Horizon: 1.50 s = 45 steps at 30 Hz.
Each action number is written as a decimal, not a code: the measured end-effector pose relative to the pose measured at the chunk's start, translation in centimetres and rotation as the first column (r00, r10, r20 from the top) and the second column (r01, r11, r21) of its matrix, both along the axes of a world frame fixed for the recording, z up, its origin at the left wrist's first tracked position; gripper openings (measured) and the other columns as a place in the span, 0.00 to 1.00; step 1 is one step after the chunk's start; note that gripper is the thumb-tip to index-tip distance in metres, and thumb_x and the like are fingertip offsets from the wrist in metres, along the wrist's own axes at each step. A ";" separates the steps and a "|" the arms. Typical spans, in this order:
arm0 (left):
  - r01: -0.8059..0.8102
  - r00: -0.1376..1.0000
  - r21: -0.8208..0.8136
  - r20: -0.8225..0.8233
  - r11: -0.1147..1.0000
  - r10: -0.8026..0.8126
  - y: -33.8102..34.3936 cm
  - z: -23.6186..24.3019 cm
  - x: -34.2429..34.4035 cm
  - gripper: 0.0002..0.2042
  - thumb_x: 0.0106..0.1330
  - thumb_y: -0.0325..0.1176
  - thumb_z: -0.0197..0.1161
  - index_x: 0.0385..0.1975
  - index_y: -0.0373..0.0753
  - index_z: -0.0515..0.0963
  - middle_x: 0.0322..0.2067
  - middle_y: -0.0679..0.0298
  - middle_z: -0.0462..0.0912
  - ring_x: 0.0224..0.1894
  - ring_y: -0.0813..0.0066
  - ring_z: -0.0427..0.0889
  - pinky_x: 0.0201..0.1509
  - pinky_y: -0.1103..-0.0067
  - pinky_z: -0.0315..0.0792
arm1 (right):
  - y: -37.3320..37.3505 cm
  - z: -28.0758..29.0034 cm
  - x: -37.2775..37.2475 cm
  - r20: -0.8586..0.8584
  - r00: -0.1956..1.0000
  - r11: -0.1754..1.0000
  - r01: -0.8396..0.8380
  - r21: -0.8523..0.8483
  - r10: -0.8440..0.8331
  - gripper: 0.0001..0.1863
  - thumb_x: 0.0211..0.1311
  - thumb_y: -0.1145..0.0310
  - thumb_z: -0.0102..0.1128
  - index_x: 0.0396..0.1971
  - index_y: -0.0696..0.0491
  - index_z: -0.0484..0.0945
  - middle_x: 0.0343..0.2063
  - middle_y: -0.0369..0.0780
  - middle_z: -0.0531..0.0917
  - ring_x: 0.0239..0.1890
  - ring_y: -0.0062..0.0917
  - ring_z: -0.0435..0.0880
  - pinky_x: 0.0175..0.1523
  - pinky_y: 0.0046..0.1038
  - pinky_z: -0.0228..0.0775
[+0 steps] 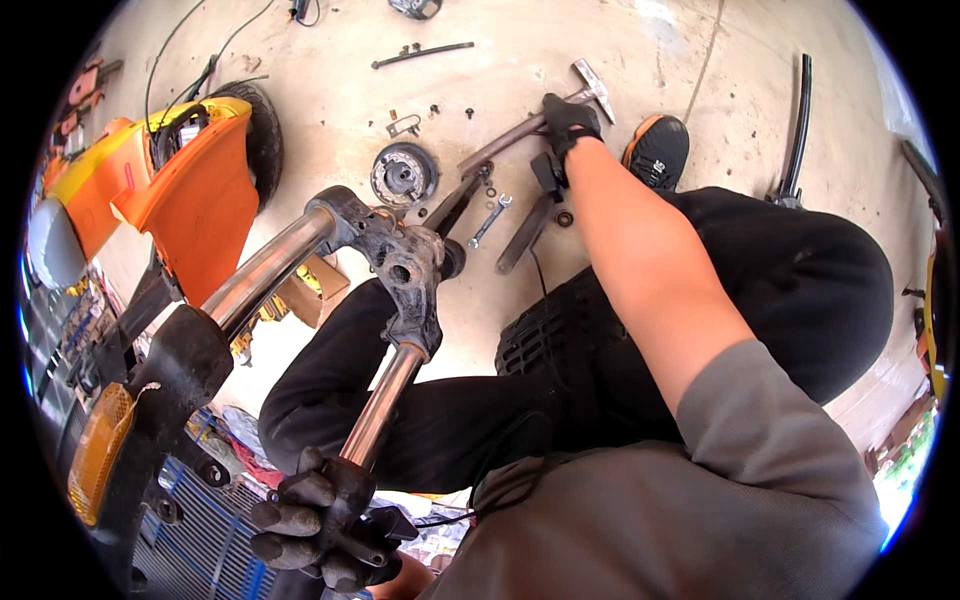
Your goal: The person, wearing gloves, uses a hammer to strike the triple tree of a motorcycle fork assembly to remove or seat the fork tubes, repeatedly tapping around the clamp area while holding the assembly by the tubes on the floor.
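My left hand (318, 520), in a dark glove, is closed round the lower part of a motorcycle front fork leg at the bottom left. The fork (385, 400) has two chrome tubes joined by a black, greasy clamp (405, 265), and it lies tilted across my bent leg. My right hand (572, 122), also gloved, reaches out to the floor and is closed on a hammer (520, 135) close to its metal head. Below the hammer lie a wrench (490, 220) and a dark flat bar (525, 235). The fork clamp partly hides a black rod pointing toward the hammer.
A round brake drum plate (404, 174) and small bolts lie on the floor. Beyond them is a long axle bolt (422, 54). Orange and yellow fairing (190, 190) stands left, by a tyre (262, 135). A black tube (798, 130) lies right of my shoe (657, 152).
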<state>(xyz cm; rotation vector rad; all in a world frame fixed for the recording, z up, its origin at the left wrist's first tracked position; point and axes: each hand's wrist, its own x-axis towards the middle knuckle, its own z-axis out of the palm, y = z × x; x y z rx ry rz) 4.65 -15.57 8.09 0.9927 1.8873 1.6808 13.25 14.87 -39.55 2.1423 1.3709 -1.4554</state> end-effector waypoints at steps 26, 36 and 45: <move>-0.081 0.996 0.190 0.047 0.978 0.073 3.5 -0.1 1.1 0.13 0.60 0.30 0.58 0.44 0.37 0.71 0.38 0.57 0.72 0.42 0.62 0.73 0.62 0.55 0.66 | -11.5 38.9 6.4 -0.867 0.479 0.975 -0.089 -0.203 -0.137 0.16 0.72 0.54 0.50 0.40 0.53 0.70 0.21 0.33 0.70 0.14 0.16 0.67 0.18 0.21 0.63; -0.092 0.994 0.236 0.079 0.967 0.075 2.7 -0.4 0.3 0.13 0.59 0.31 0.61 0.43 0.38 0.71 0.37 0.56 0.73 0.41 0.62 0.74 0.63 0.52 0.65 | -13.3 36.0 5.6 -0.881 0.423 0.929 -0.193 -0.316 -0.212 0.23 0.74 0.45 0.42 0.39 0.51 0.72 0.18 0.31 0.69 0.12 0.14 0.67 0.15 0.18 0.61; 0.015 0.995 0.248 0.089 0.969 -0.038 2.0 -1.0 -2.0 0.14 0.57 0.33 0.60 0.41 0.40 0.68 0.35 0.61 0.65 0.39 0.65 0.65 0.58 0.57 0.64 | -13.4 35.8 5.4 -0.877 0.422 0.898 -0.257 -0.356 -0.227 0.24 0.73 0.43 0.42 0.39 0.51 0.72 0.18 0.30 0.69 0.12 0.13 0.67 0.15 0.17 0.61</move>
